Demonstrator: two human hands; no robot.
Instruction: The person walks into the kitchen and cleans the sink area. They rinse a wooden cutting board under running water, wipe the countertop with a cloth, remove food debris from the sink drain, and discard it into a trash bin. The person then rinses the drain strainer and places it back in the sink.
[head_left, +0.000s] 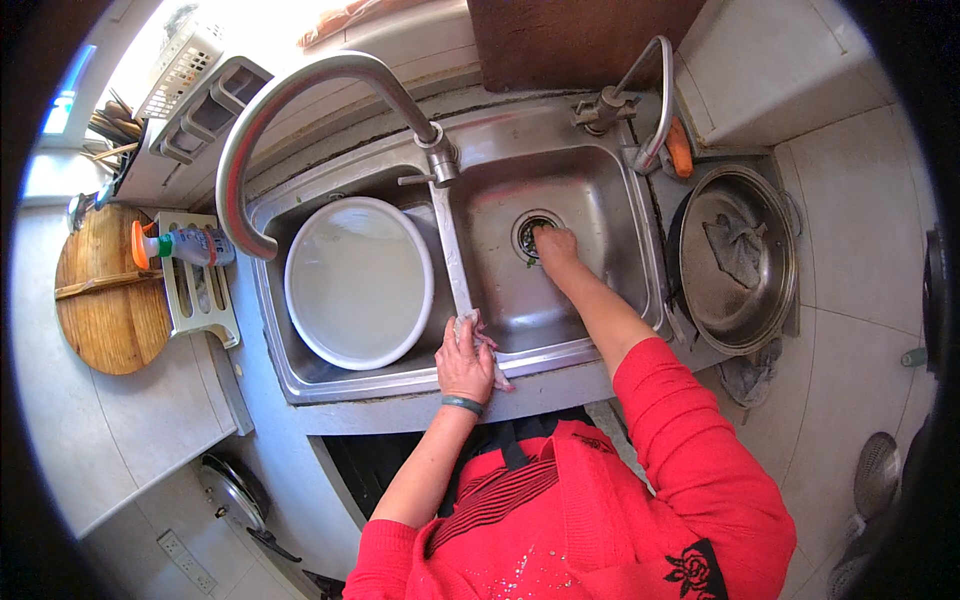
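My left hand (465, 367), with a dark green bangle at its wrist, holds a damp pink-and-white cloth (487, 341) against the front end of the divider (452, 255) between two stainless steel sink bowls. My right hand (556, 251) reaches down into the right sink bowl (600, 202). Its fingertips are at the drain strainer (537, 225), where small green leafy scraps lie. The fingers are partly hidden, so their grip does not show. A white basin (429, 300) of cloudy water fills most of the left bowl.
A tall curved faucet (345, 64) arches over the left bowl; a smaller tap (600, 112) stands behind the right one. To the right sits a metal pan (697, 315) with a grey rag (735, 244). At left are a spray bottle (196, 246) and a round wooden board (112, 322).
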